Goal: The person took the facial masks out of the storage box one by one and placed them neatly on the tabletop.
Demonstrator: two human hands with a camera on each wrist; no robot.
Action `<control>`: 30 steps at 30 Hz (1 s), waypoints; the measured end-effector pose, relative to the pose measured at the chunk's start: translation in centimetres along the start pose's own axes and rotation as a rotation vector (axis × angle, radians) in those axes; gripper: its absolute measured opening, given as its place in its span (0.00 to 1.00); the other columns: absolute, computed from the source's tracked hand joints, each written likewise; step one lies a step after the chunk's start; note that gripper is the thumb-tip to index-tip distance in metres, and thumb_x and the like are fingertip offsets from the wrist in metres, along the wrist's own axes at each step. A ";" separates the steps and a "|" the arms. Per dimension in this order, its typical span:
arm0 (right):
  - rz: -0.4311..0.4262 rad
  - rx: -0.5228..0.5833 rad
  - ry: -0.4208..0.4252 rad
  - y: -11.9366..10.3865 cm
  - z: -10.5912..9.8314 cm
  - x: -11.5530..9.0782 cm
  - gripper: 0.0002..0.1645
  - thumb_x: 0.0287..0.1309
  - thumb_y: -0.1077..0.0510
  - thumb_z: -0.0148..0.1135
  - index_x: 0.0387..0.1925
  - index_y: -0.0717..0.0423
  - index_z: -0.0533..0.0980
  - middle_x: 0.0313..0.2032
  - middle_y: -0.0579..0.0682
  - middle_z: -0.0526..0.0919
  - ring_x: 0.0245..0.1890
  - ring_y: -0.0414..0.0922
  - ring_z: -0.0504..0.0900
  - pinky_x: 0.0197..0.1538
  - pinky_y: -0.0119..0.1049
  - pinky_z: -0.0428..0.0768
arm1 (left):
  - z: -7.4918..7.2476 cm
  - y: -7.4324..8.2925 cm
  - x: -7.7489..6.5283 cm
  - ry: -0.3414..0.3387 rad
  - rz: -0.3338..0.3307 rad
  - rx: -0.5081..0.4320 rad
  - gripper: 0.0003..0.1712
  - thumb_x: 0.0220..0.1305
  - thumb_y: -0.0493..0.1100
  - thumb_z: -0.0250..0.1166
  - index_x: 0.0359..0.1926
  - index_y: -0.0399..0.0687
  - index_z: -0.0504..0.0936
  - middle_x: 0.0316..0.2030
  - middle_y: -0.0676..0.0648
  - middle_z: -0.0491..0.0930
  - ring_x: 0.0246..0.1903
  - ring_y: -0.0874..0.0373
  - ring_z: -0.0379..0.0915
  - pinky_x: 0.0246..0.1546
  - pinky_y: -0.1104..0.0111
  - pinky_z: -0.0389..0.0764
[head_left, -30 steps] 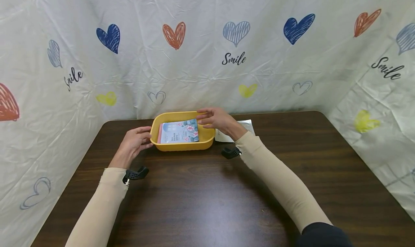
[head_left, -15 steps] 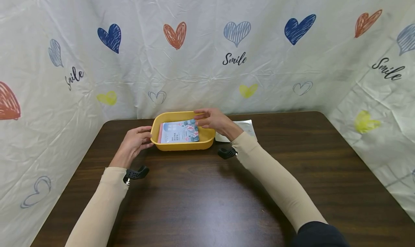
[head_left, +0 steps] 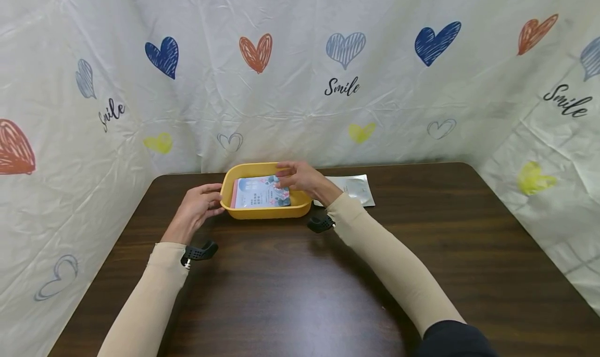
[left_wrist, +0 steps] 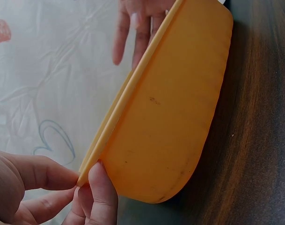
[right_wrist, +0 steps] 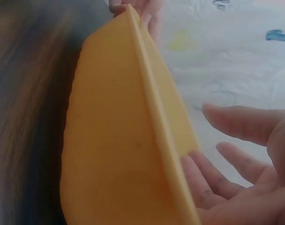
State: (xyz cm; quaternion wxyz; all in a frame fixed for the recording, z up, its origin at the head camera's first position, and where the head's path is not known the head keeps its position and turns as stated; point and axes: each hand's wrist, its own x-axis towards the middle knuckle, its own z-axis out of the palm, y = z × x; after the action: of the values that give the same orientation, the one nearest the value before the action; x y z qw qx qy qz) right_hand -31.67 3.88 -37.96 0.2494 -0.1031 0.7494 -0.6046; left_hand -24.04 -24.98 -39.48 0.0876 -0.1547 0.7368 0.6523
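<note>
A shallow yellow plastic basket (head_left: 267, 212) stands near the table's back edge. Inside lies a light-blue flat sachet with a flower print (head_left: 255, 193); a pink edge (head_left: 234, 194) shows along its left side. My left hand (head_left: 199, 206) pinches the rim at the basket's left end, one fingertip on the outer wall in the left wrist view. Over the right part of the basket, my right hand (head_left: 302, 179) reaches in with fingers spread and nothing held. Its fingers (right_wrist: 212, 183) are behind the near wall in the right wrist view; whether they touch the sachet is hidden.
A silver-white flat sachet (head_left: 358, 187) lies on the table right of the basket, partly behind the right wrist. The dark wooden table (head_left: 290, 284) extends toward me. A white curtain (head_left: 290, 96) with hearts hangs behind the table.
My right hand has moved left, farther over the basket and the blue sachet, so more of the silver-white sachet shows. My left hand has stayed at the basket's left end.
</note>
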 end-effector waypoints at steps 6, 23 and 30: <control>0.017 -0.021 0.004 0.2 0.6 0.3 0.39 0.62 0.67 0.67 0.73 0.53 0.67 0.69 0.59 0.72 0.67 0.55 0.71 0.69 0.53 0.71 | 0.1 -0.1 0.2 0.003 -0.005 -0.014 0.28 0.73 0.35 0.57 0.72 0.43 0.69 0.65 0.38 0.69 0.47 0.50 0.75 0.45 0.67 0.86; 0.016 -0.052 0.005 -0.3 1.4 -0.2 0.35 0.63 0.63 0.68 0.70 0.57 0.70 0.69 0.59 0.71 0.67 0.54 0.71 0.70 0.56 0.70 | 0.0 0.0 0.2 0.010 -0.006 -0.008 0.28 0.74 0.35 0.57 0.72 0.43 0.69 0.65 0.39 0.69 0.47 0.50 0.75 0.45 0.69 0.86; 0.002 -0.114 -0.041 -0.4 1.5 -0.6 0.35 0.65 0.59 0.67 0.71 0.56 0.69 0.72 0.58 0.68 0.68 0.54 0.70 0.70 0.56 0.69 | 0.1 0.0 0.1 0.010 -0.009 -0.004 0.28 0.74 0.35 0.57 0.72 0.43 0.69 0.65 0.39 0.69 0.48 0.51 0.75 0.45 0.69 0.86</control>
State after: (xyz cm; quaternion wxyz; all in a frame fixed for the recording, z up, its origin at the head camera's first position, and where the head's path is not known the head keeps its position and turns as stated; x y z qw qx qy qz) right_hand -30.49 2.73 -37.66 0.2589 -0.1287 0.7774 -0.5586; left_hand -24.18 -24.93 -39.51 0.0863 -0.1615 0.7353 0.6525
